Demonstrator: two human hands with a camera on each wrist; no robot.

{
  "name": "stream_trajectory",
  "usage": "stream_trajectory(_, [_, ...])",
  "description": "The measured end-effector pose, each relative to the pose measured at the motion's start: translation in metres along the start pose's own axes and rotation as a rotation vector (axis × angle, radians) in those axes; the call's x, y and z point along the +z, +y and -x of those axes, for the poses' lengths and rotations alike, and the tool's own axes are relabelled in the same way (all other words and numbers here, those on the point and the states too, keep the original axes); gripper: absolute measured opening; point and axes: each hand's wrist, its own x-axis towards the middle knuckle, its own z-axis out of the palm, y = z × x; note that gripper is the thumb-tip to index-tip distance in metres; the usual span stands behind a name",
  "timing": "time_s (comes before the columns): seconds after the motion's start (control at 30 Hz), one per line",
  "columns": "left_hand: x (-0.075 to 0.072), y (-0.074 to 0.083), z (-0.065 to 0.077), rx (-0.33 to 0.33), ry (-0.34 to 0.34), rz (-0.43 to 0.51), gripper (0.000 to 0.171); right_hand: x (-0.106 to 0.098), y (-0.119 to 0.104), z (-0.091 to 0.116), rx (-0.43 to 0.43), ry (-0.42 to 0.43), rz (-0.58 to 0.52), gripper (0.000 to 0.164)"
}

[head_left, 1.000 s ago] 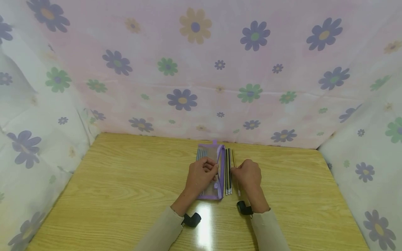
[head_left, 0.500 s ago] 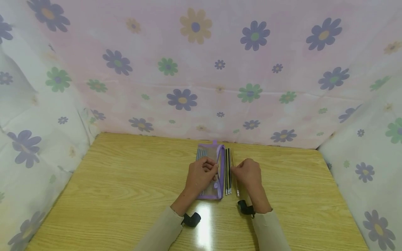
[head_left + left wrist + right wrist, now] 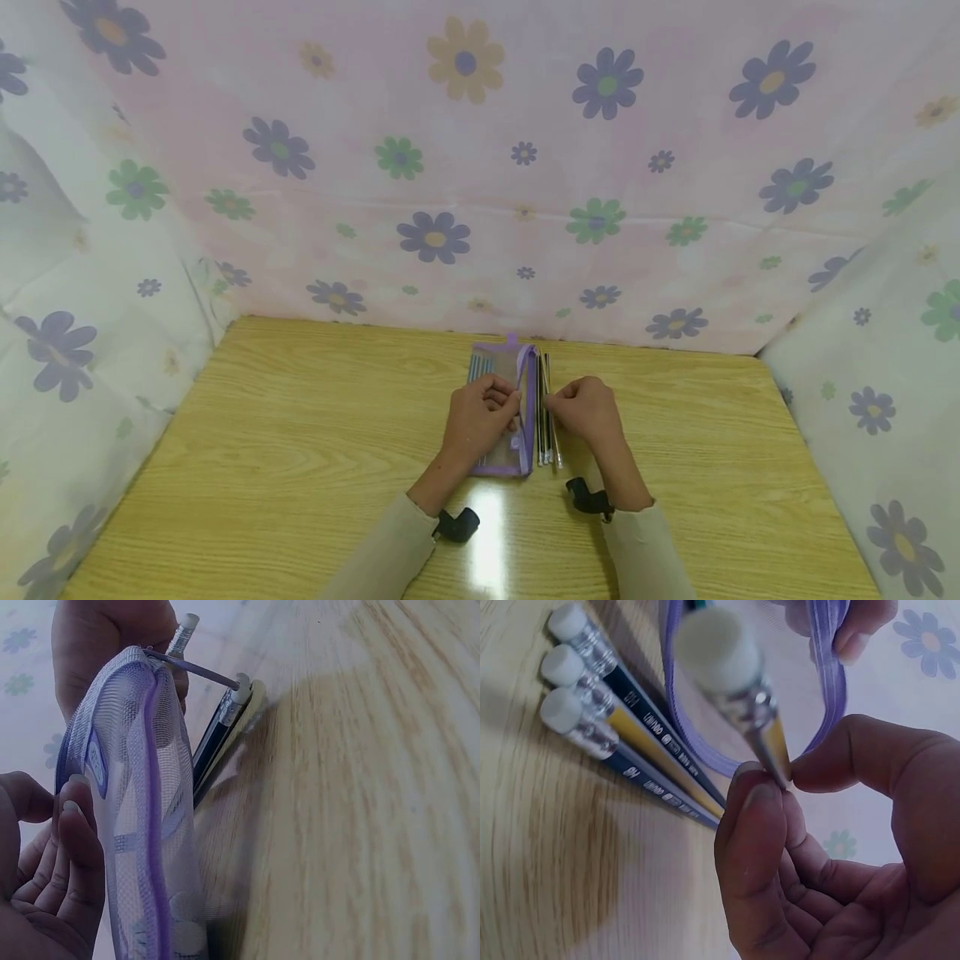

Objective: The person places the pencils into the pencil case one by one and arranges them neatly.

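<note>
A mesh pencil case (image 3: 501, 358) with purple zip edging lies at the middle of the table, its zip side parted. My left hand (image 3: 477, 423) pinches the upper edge of that opening between thumb and fingers. In the right wrist view, my right hand (image 3: 802, 847) holds a yellow pencil (image 3: 776, 750) by its shaft, the white eraser end nearest the camera. This pencil is raised over several dark and yellow pencils (image 3: 630, 724) lying side by side next to the case. Blue-grey sticks, perhaps pencils (image 3: 482, 365), show through the mesh.
The wood-grain table (image 3: 315, 433) extends on both sides of the case. A flower-printed cloth (image 3: 480, 183) hangs behind and along the sides. A black wrist camera (image 3: 459, 525) sits on the left wrist, another camera (image 3: 588, 497) on the right.
My right hand has moved slightly left, bringing the yellow pencil from beside the lying pencils to above them, close to the case. The left hand keeps its grip in place.
</note>
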Motion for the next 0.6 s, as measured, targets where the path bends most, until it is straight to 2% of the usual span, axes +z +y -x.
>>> stream_trajectory(0.2, [0.002, 0.004, 0.000, -0.030, 0.011, -0.007, 0.007, 0.000, -0.002, 0.001, 0.008, -0.018, -0.031, 0.020])
stream_trajectory(0.33, [0.002, 0.016, 0.001, -0.043, 0.010, -0.017, 0.008, 0.000, -0.006, 0.003, 0.020, -0.034, -0.056, 0.018])
stream_trajectory(0.47, [0.000, 0.030, 0.005, -0.020, 0.011, -0.002, 0.007, 0.004, -0.008, 0.002, 0.026, -0.049, -0.106, 0.018])
stream_trajectory(0.6, [-0.001, 0.033, 0.006, 0.001, 0.013, -0.003, 0.004, 0.009, -0.008, 0.000, 0.025, -0.057, -0.168, 0.018])
